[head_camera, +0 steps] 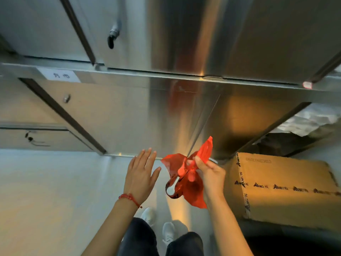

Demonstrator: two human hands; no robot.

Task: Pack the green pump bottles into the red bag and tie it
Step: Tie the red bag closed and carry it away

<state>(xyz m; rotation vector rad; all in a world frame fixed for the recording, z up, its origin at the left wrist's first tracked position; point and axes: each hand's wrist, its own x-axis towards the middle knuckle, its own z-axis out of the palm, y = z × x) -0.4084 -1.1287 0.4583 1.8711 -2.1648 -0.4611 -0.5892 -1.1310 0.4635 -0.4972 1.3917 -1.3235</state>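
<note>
A thin red plastic bag [191, 180] hangs crumpled in the air in front of me, above the floor. My right hand [210, 174] pinches it near its upper part, between thumb and fingers. One strip of the bag sticks up past the thumb, and a handle loop dangles at the lower left. My left hand [142, 172] is just left of the bag, flat, fingers spread, holding nothing and not touching the bag. No green pump bottles are in view.
Steel cabinets [129, 111] with closed doors and small latches stand straight ahead. A taped cardboard box [284, 185] sits on the floor at the right. My legs and white shoes [166, 231] are below. Pale floor [46, 191] lies to the left.
</note>
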